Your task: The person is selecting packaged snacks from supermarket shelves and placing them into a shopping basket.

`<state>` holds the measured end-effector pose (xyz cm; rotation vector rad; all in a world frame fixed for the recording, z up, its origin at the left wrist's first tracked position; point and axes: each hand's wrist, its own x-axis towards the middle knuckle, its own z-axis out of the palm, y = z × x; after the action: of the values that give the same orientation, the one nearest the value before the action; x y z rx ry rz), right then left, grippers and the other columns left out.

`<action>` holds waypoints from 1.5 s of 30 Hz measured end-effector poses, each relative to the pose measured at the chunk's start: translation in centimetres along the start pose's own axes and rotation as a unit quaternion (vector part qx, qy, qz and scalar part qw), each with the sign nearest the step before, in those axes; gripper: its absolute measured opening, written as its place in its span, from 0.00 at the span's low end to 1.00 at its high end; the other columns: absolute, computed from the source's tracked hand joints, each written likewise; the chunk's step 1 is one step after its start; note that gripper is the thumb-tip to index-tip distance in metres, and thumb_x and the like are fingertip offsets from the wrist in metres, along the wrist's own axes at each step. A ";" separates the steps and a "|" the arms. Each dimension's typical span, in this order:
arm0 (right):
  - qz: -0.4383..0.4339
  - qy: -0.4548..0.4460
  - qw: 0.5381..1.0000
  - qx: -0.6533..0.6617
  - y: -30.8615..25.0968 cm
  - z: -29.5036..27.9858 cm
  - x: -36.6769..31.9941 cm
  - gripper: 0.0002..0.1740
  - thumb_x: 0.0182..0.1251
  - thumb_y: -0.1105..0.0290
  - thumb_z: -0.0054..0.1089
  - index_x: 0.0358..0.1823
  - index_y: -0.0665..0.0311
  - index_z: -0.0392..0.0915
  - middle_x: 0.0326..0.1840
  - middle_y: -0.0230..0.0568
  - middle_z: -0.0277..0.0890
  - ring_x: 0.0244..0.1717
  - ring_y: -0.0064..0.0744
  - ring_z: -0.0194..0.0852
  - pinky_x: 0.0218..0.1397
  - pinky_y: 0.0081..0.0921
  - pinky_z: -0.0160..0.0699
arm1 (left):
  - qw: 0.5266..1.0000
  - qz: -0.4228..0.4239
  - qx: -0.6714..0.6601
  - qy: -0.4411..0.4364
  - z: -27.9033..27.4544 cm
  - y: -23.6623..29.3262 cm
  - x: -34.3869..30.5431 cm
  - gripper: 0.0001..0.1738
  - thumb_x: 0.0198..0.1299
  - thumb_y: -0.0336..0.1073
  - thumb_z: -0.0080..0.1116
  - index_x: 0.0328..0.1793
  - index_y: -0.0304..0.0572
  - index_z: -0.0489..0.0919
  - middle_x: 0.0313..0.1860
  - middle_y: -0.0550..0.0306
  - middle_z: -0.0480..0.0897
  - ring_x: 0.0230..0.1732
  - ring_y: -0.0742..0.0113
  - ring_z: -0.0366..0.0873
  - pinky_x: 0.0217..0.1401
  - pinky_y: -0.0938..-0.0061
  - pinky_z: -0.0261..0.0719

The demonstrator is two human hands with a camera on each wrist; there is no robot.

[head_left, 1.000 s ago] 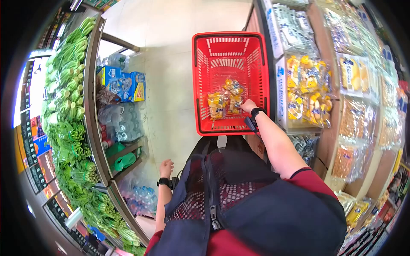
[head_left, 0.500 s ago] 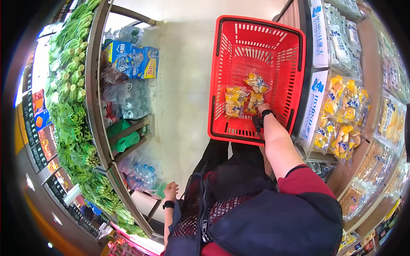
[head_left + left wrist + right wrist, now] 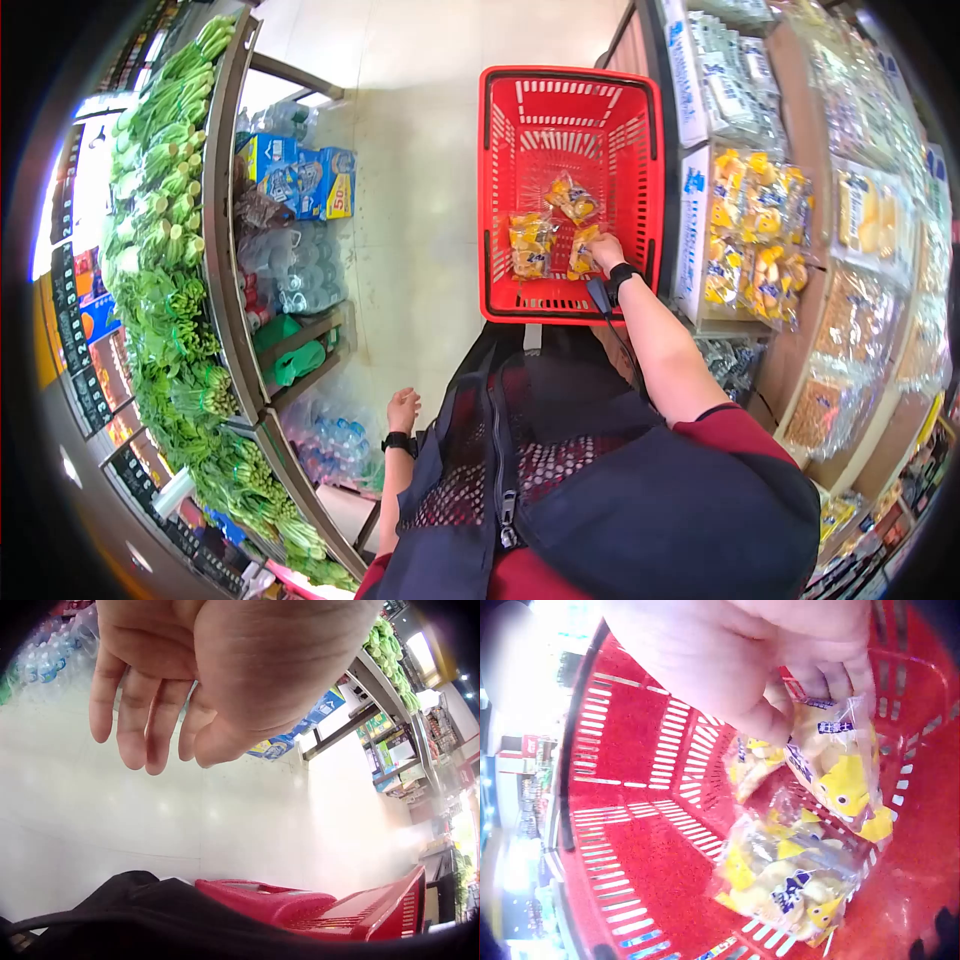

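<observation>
In the red shopping basket (image 3: 572,92), my right hand (image 3: 606,252) reaches down over the near right corner. It pinches the top of a clear and yellow bag of buns (image 3: 829,761) between thumb and fingers; the bag hangs tilted in the right wrist view. Two similar packs lie on the basket floor: one bag to the left (image 3: 532,247) and one farther bag (image 3: 571,198). My left hand (image 3: 403,410) hangs by my side over the aisle, holding nothing, its fingers loosely bent in the left wrist view.
A shelf edge with bun bags (image 3: 760,190) and other packaged bread (image 3: 868,215) runs close along the basket's right side. To the left stand leafy greens (image 3: 165,250) on a rack, with blue boxes (image 3: 300,178) and wrapped bottles (image 3: 330,440) below. Pale floor (image 3: 410,200) lies between.
The pinched bag has shifted slightly right, away from the other two packs. The head view swung and came back, so the basket moved within it. My left hand still hangs.
</observation>
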<state>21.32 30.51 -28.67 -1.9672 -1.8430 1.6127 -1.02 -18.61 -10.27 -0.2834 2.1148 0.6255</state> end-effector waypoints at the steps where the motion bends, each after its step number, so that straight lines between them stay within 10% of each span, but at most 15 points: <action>1: -0.001 0.012 1.000 0.001 -1.9 -1.5 -2.1 0.10 0.52 0.71 0.61 0.34 0.67 0.74 0.28 0.38 0.76 0.29 0.28 0.73 0.33 0.28 0.72 | 1.000 0.005 -0.010 -0.006 0.4 0.2 1.2 0.17 0.58 0.38 0.53 0.52 0.41 0.74 0.38 0.57 0.81 0.33 0.72 0.78 0.31 0.79 0.73; 10: -0.159 -0.093 0.919 0.348 -15.1 -15.1 -20.4 0.04 0.63 0.72 0.56 0.33 0.62 0.70 0.27 0.25 0.71 0.29 0.12 0.66 0.32 0.12 0.64 | 0.992 0.058 0.031 -0.108 3.8 5.4 10.8 0.19 0.60 0.40 0.50 0.56 0.42 0.72 0.41 0.56 0.81 0.36 0.69 0.79 0.32 0.74 0.74; 19: -0.217 0.001 0.900 0.377 -14.6 -18.9 -26.1 0.04 0.63 0.72 0.57 0.34 0.63 0.71 0.30 0.25 0.72 0.30 0.11 0.66 0.34 0.11 0.65 | 0.983 0.090 0.062 -0.151 6.4 13.2 12.0 0.19 0.60 0.40 0.50 0.57 0.43 0.71 0.42 0.57 0.81 0.35 0.70 0.78 0.32 0.74 0.74; 28: -0.220 0.330 0.911 0.113 -10.9 -27.7 -27.5 0.06 0.58 0.71 0.58 0.31 0.65 0.72 0.27 0.33 0.73 0.30 0.18 0.70 0.32 0.19 0.69 | 0.977 0.085 0.085 -0.178 5.8 9.7 13.3 0.15 0.59 0.39 0.51 0.52 0.44 0.73 0.38 0.58 0.82 0.32 0.70 0.78 0.27 0.74 0.72; 31: -0.193 0.404 0.892 -0.069 -11.9 -30.0 -28.0 0.07 0.55 0.69 0.58 0.31 0.64 0.71 0.28 0.45 0.74 0.31 0.38 0.75 0.33 0.32 0.72 | 0.967 0.098 0.189 -0.140 4.9 10.4 10.4 0.15 0.59 0.39 0.52 0.50 0.44 0.74 0.37 0.58 0.82 0.31 0.70 0.78 0.25 0.76 0.72; 45: -0.198 0.399 0.856 -0.263 -10.8 -28.6 -24.2 0.06 0.53 0.73 0.57 0.27 0.63 0.68 0.27 0.44 0.72 0.35 0.46 0.68 0.37 0.40 0.68 | 0.986 0.073 0.028 -0.147 4.3 8.6 11.7 0.18 0.60 0.41 0.51 0.54 0.43 0.73 0.41 0.57 0.81 0.32 0.70 0.78 0.25 0.76 0.73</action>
<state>37.00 33.29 6.85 -1.7732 -2.1607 0.1003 -8.40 -8.69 -19.03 -0.0018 1.8749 0.6482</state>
